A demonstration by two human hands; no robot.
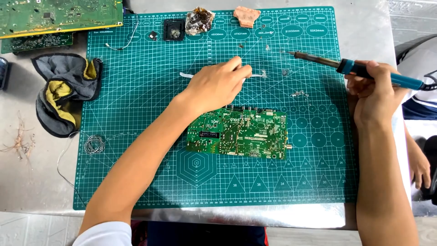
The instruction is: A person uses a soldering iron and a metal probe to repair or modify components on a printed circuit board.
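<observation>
The left hand [217,84] reaches across the green cutting mat [136,182], its fingers [240,69] pinched together on a thin white strip [187,74] that lies flat on the mat's far half. The strip runs out past both sides of the hand, so only its ends show. The right hand [374,93] is wrapped closed around the blue handle of a soldering iron [350,67], held off the mat at the right, with the dark tip pointing left towards small scraps of solder [286,72] just beyond the strip's right end.

A green circuit board [238,133] lies flat on the mat just near of the left hand, apart from both hands. At the far edge sit a small black square holder [174,29], a lump of amber rosin [199,20] and a pinkish sponge piece [246,16]. Left of the mat, on the table [27,182], lie a grey and yellow cloth [63,93], a coil of solder wire [94,145] and more circuit boards [54,18] at the far left corner.

The iron's tip hovers close to the pinching fingers; a small slip leftwards could burn them or scorch the strip. The forearm lies just above the board and could nudge it. The loose solder bits could stick to the strip or get dragged onto the board.
</observation>
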